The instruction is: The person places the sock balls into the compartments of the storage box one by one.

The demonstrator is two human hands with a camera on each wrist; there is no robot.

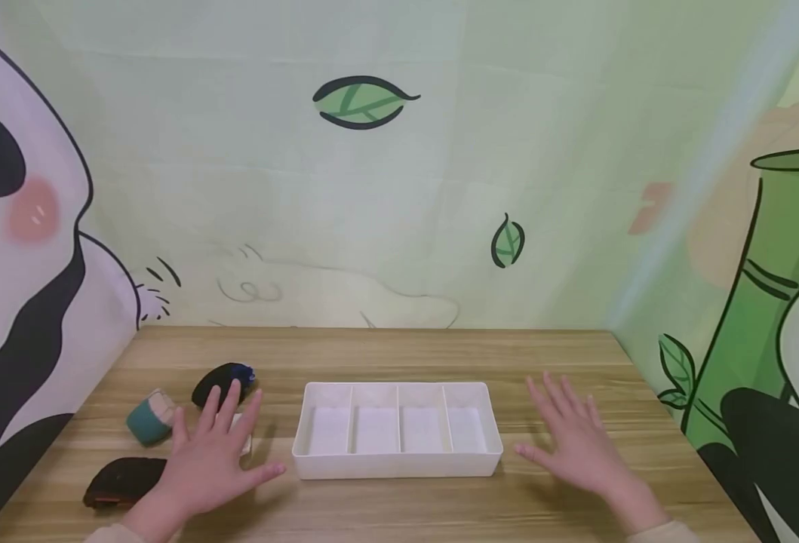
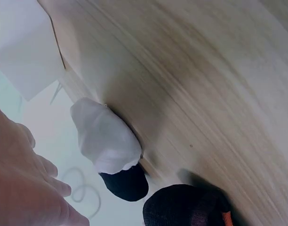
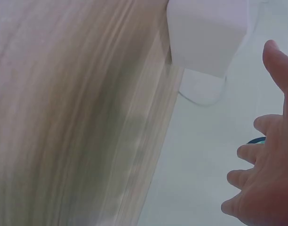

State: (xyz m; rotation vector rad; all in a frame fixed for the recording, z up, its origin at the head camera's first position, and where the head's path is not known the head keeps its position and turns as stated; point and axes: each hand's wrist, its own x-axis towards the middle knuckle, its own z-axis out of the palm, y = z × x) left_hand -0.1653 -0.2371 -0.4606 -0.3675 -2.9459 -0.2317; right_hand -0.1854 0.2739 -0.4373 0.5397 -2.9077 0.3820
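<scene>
A white four-compartment tray [image 1: 399, 465] sits on the wood-grain table [image 1: 399, 351], between the person's two hands, its long side running across the view and bare floor showing in every compartment. To its left lie four small cloth bundles that look like balled socks: a black bundle with a blue end [image 1: 219, 386] farthest back, a teal and pale bundle [image 1: 146, 424] toward the table's left edge, a black bundle with red edging [image 1: 122, 481] nearest the person, and a white bundle [image 1: 247, 445], mostly hidden by the left hand in the head view but plain in the left wrist view. The left hand [image 1: 212, 464] is raised over the table among these bundles, fingers spread wide and thumb out toward the tray, gripping nothing. The right hand [image 1: 576, 445] is near the tray's right end and apart from it, its fingers likewise spread and holding nothing. Pale sleeves [image 1: 664, 532] show at both wrists. Behind the table hangs a pale green backdrop [image 1: 236, 113] printed with leaves [image 1: 361, 102], a large panda [image 1: 39, 143] at the left and a green bamboo stalk [image 1: 775, 226] at the right.
</scene>
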